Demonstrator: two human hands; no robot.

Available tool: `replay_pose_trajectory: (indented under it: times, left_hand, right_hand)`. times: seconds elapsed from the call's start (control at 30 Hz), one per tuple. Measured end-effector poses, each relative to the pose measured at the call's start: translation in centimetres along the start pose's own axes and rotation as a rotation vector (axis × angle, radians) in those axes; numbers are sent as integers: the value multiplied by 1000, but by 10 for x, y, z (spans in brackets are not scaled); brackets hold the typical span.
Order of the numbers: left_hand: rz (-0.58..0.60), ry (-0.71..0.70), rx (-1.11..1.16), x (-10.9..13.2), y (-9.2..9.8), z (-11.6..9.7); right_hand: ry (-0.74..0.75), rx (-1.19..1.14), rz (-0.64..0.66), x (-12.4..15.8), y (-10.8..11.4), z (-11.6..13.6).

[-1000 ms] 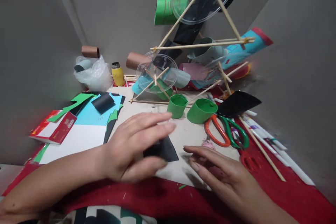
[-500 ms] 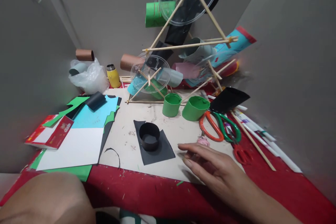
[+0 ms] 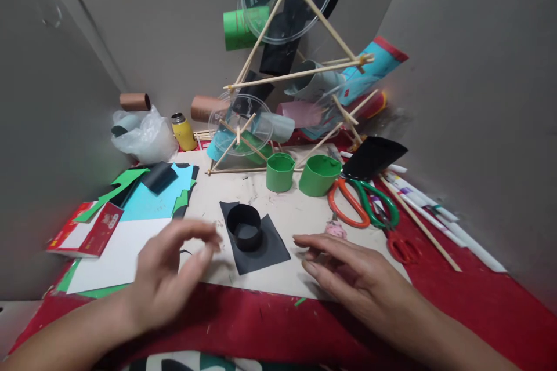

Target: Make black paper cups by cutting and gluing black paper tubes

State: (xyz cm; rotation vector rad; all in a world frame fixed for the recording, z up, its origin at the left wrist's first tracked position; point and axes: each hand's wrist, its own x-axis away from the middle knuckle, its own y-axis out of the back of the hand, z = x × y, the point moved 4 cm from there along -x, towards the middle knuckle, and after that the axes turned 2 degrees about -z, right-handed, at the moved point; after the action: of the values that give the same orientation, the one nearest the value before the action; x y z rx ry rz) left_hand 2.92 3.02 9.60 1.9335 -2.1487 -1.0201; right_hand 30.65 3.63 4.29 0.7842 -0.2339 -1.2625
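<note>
A short black paper ring point(image 3: 244, 228) stands upright on a black paper piece point(image 3: 273, 248), in the middle of the pale board point(image 3: 209, 208). To its left, my left hand point(image 3: 174, 266) hovers with thumb and fingers apart, slightly blurred and holding nothing. On the other side, my right hand point(image 3: 348, 269) is open, fingers stretched toward the black paper without touching it. A pink lump point(image 3: 336, 229) lies just beyond my right fingers. Two green paper cups point(image 3: 279, 174) stand farther back on the board.
A stick frame point(image 3: 300, 72) with clear plastic discs and paper tubes rises at the back. Orange scissors point(image 3: 348, 203), green scissors point(image 3: 391, 208) and red-handled scissors point(image 3: 402, 246) lie right. Paper sheets point(image 3: 108, 249) and a red box point(image 3: 89, 229) are left, a yellow bottle point(image 3: 184, 132) behind.
My left hand has come up from the lower left to beside the black paper, its fingers now showing. My right hand stays nearly in place. The view has shifted slightly.
</note>
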Motion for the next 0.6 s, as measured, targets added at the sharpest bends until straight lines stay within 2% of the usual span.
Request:
replay_pose_trajectory:
  times: [0.07,0.1,0.17,0.23,0.4,0.6]
  left_hand:
    - [121,172,-40,-24,-8,31]
    - [199,237,-137,-34,-12,47]
    - [271,273,-393,-51,-13,74]
    - [296,269,-442,-64,-15,92]
    - [379,253,-430,-85,-28,106]
    - [432,298,-371,-94,-40,112]
  right_hand:
    - [0,-4,-2,0,0,1]
    - [4,-2,-1,0,0,2]
    - [15,7,5,1,-2,0]
    - [31,22,12,2,-4,-2]
    - [72,72,-2,3,-5,-6]
    - [125,83,44,4,-5,-4]
